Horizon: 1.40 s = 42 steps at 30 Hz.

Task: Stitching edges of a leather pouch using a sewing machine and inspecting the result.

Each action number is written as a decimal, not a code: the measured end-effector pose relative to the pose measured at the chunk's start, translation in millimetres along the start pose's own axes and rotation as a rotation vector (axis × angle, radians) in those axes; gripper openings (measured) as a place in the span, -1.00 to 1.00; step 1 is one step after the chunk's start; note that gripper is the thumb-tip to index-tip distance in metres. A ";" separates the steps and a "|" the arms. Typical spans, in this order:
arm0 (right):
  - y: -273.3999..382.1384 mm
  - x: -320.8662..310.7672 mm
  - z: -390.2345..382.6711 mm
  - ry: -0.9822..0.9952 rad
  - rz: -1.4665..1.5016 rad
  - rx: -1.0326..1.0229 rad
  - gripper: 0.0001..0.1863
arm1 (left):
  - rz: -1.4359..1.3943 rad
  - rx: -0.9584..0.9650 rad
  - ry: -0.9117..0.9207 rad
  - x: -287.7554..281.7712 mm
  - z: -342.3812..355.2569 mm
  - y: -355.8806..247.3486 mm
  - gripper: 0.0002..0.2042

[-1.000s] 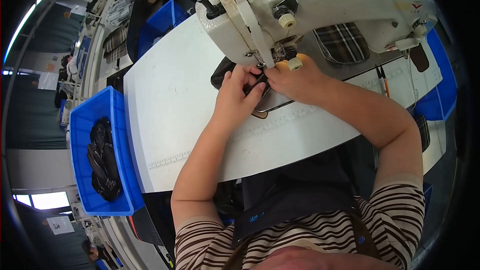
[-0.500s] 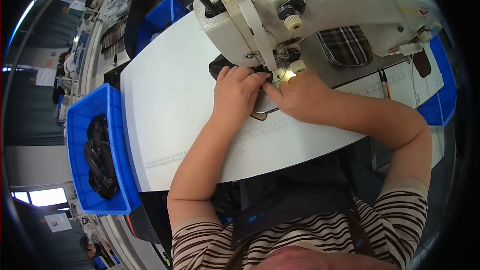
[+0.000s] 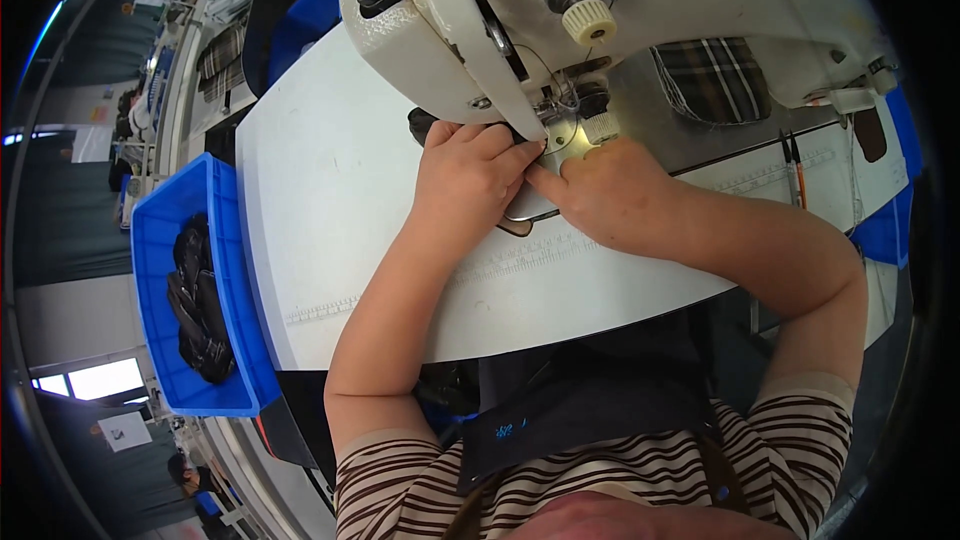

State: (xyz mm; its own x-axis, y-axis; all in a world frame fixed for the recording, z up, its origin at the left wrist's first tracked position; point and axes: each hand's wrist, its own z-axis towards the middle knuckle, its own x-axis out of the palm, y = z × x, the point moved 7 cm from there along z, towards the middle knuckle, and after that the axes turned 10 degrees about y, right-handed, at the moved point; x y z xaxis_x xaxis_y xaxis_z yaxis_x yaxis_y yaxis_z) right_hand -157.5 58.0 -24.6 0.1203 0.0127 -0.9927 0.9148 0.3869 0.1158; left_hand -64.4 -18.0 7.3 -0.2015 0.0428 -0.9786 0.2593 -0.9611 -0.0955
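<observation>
At the needle area of a white sewing machine [image 3: 440, 50], both of my hands are close together. My left hand [image 3: 468, 175] is closed on a dark fabric piece [image 3: 421, 124], its fingertips right below the needle bar. Most of that piece lies hidden under the hand and the machine head. My right hand [image 3: 612, 195] is curled just right of the presser foot, its index finger stretched toward the left fingertips. What its thumb and fingers pinch, if anything, is hidden. A small lamp lights the metal plate between the hands.
A plaid fabric piece [image 3: 712, 80] lies under the machine arm. Tweezers or a pen-like tool [image 3: 795, 170] rest on the right of the white table [image 3: 340, 200]. A blue bin [image 3: 245, 320] with black pieces [image 3: 200, 300] stands left; more blue bins sit behind and at right.
My view has moved closer, so the machine looks larger and its head sits further left. Both hands stay at the needle with hardly any shift; less of the dark fabric shows beside my left hand.
</observation>
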 end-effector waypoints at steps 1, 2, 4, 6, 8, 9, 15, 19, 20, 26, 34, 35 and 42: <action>0.4 -0.4 0.2 0.002 0.008 -0.007 -0.64 | 0.000 -0.002 0.002 0.1 0.6 -0.3 -0.70; 0.9 0.1 0.6 0.002 0.010 -0.009 -0.64 | -0.003 0.009 -0.022 -1.5 1.4 -1.0 -0.70; 1.8 -1.7 0.4 -0.037 0.004 -0.014 -0.68 | -0.007 0.017 -0.046 -2.9 1.2 -0.7 -0.71; 1.5 -1.8 0.2 -0.034 0.009 -0.021 -0.69 | -0.095 0.010 -0.050 -2.8 -0.3 1.9 -0.70; 1.7 -0.6 -0.1 -0.028 0.016 -0.030 -0.70 | -0.103 0.002 -0.041 -4.8 0.1 -0.2 -0.69; 1.0 0.5 0.0 -0.018 0.017 -0.021 -0.69 | -0.110 -0.002 -0.032 -5.4 0.4 -1.4 -0.68; 4.4 -2.2 0.9 -0.089 0.011 -0.049 -0.64 | -0.132 -0.020 -0.017 1.5 -2.8 2.7 -0.65; 5.5 -4.7 1.3 -0.093 -0.011 -0.031 -0.61 | -0.138 -0.013 -0.042 1.7 -4.1 4.5 -0.63; 5.9 -5.7 1.2 -0.090 -0.008 -0.034 -0.61 | -0.144 -0.010 -0.043 2.1 -4.0 4.7 -0.62; 5.4 -4.8 1.6 -0.042 -0.035 -0.032 -0.78 | -0.155 -0.039 -0.011 2.1 -3.1 5.0 -0.61; 3.6 -9.0 1.4 -0.113 -0.011 -0.027 -0.82 | -0.090 -0.070 -0.035 6.2 -2.2 2.0 -0.60; 3.2 -9.3 0.7 -0.112 -0.013 -0.025 -0.82 | -0.097 -0.079 -0.030 6.4 -2.1 1.0 -0.60; 5.2 -9.8 -0.6 -0.188 -0.051 -0.036 -0.63 | -0.161 -0.061 -0.055 4.0 -1.8 7.0 -0.64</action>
State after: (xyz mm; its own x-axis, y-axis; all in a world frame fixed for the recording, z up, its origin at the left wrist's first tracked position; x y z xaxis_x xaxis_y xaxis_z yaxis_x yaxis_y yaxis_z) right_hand -154.1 60.4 -14.4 0.1467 -0.1790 -0.9729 0.9075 0.4157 0.0603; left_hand -61.7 -24.1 2.4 -0.2961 0.1783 -0.9384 0.2760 -0.9245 -0.2628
